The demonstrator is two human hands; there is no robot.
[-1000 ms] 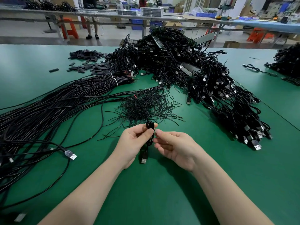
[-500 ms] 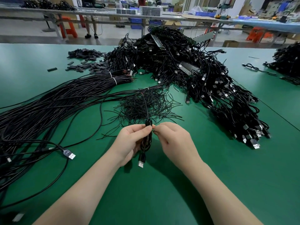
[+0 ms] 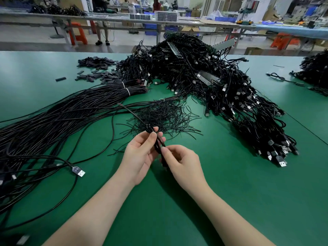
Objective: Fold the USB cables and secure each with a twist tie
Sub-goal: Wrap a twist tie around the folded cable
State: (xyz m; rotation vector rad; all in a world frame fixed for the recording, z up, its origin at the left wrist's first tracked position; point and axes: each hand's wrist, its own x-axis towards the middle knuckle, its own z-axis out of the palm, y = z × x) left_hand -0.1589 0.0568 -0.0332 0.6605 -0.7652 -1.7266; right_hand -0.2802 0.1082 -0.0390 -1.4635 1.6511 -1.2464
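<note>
Your left hand (image 3: 140,155) grips the folded USB cable (image 3: 158,145) above the green table (image 3: 221,192), thumb and fingers curled round the bundle. Your right hand (image 3: 181,162) pinches it lower down, fingers bent inward. One loose cable end (image 3: 132,112) sticks up and away to the left. Just behind lies the heap of black twist ties (image 3: 163,114), with straight cables (image 3: 53,118) at left and finished bundles (image 3: 248,107) at right

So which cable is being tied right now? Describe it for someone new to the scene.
On the green table, look just in front of the loose twist tie pile. Both hands pinch one short folded USB cable there; unlike the piles around it, it is lifted, with one free end slanting up-left.
</note>
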